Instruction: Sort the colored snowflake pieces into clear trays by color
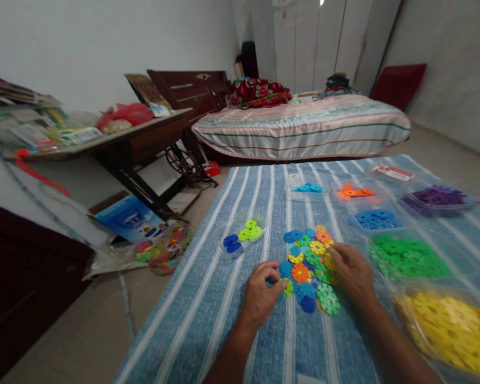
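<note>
A flat cluster of joined plastic snowflake discs, blue, green, yellow and orange, lies on a blue striped cloth. My left hand rests at the cluster's left edge, fingers curled and pinching a disc there. On the cluster's right edge lies my right hand, its fingers bent onto the discs. A small clear bag with blue and lime discs lies just beyond my left hand.
Clear containers of sorted discs line the right side: yellow, green, blue, purple, orange, light blue. A bed stands behind. A cluttered table and a bag of discs on the floor are at left.
</note>
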Motion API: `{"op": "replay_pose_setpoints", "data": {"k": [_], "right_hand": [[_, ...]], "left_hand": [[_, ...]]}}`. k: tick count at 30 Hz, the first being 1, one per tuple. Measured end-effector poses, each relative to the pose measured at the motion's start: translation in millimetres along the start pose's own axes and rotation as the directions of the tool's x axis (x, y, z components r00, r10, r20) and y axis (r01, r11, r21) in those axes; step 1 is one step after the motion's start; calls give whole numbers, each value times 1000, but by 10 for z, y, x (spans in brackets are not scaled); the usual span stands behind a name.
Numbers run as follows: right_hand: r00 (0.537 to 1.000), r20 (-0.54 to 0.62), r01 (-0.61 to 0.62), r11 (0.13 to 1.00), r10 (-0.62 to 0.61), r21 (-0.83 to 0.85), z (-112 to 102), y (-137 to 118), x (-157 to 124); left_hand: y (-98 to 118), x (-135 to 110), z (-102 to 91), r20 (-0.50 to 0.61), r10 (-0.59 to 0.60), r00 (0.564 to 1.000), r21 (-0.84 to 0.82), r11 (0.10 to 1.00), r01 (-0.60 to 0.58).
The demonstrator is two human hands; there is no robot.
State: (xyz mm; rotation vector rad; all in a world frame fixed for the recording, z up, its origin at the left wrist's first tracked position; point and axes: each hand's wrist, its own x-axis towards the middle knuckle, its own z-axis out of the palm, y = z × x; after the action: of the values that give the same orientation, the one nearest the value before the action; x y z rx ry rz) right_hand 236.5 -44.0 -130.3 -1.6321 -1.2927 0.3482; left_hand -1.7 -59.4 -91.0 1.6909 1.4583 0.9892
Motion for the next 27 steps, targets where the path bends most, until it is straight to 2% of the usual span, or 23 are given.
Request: {"op": "replay_pose_setpoints", "data": {"k": [8, 13, 16, 18, 21, 24, 27], "right_hand": [[1000, 24, -11, 1000, 11, -20, 21, 44, -32], [1000, 21, -9, 1000, 10, -16, 14, 23, -14], [1000, 18, -13, 1000, 13, -17, 11, 9, 2], [1000, 13, -14, 1000, 14, -19, 13, 5, 7], [1000, -1, -14, 1000, 14, -19, 20, -2, 9], [1000, -7, -6, 1000, 6, -17, 27, -10, 11], [1000, -15, 0, 1000, 0, -16, 30, -15, 19]], "left_hand": [[187, 20, -11, 10, -65, 998, -147, 987, 65], [295, 75, 24, 43, -182, 982, -194, 963, 187], [400, 170, -46, -8, -159, 987, -195, 969, 155], [493, 287, -157, -85, -76, 994, -118, 991, 65], [608, 552, -378, -177, 77, 981, 68, 996, -66], [620, 877, -567, -176, 121, 977, 282, 957, -68], [541, 1158, -651, -91, 82, 993, 491, 871, -27]]}}
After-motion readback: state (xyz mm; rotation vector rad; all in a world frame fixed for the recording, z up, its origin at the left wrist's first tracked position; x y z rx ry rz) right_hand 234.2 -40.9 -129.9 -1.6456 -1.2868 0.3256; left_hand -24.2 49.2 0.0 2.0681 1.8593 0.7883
